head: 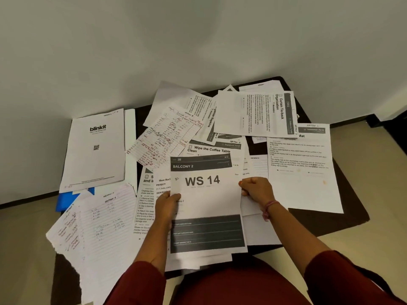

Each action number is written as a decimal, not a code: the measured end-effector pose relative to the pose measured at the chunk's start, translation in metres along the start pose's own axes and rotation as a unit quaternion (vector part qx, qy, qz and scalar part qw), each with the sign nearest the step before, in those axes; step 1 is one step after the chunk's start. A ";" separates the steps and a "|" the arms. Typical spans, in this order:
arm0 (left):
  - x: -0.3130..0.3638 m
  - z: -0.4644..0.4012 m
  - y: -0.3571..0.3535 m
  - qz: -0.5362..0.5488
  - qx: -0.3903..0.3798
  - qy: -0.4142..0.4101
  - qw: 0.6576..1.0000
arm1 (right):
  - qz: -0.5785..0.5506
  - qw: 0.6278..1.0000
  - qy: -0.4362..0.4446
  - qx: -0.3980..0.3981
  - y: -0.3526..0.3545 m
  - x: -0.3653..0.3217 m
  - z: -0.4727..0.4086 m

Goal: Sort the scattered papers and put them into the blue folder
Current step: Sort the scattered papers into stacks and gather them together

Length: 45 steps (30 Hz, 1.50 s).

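Here both hands (left hand (165,203), right hand (255,188)) grip the WS 14 sheet (206,194).

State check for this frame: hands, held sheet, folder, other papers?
left hand: grips the WS 14 sheet's left edge
right hand: grips its right edge
WS 14 sheet: held, face up
blue folder: mostly buried under papers
blinkit sheet: flat, on the folder
scattered papers: overlapping, unsorted
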State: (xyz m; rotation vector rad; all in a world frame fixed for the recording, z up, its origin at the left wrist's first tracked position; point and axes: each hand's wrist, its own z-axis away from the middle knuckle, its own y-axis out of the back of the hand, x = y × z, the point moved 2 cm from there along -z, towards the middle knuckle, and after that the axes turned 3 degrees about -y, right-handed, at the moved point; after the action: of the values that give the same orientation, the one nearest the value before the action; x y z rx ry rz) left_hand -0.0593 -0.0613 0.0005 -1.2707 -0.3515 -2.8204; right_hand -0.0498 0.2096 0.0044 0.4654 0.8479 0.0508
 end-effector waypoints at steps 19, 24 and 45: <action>0.000 -0.002 -0.001 -0.006 0.006 0.000 1.000 | 0.075 0.995 0.029 0.065 0.033 -0.011 -0.006; 0.000 -0.002 -0.001 -0.007 0.007 0.002 1.000 | 0.093 0.990 -0.029 0.100 0.068 0.009 -0.005; 0.008 0.009 -0.032 -0.028 0.001 -0.060 0.998 | 0.057 0.979 -0.007 0.198 0.112 0.050 -0.010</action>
State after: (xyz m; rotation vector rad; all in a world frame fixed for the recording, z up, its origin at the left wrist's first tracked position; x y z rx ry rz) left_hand -0.0619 -0.0274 0.0057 -1.4579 -0.3987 -2.7951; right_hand -0.0085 0.3253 0.0096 0.8878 0.8176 -0.0174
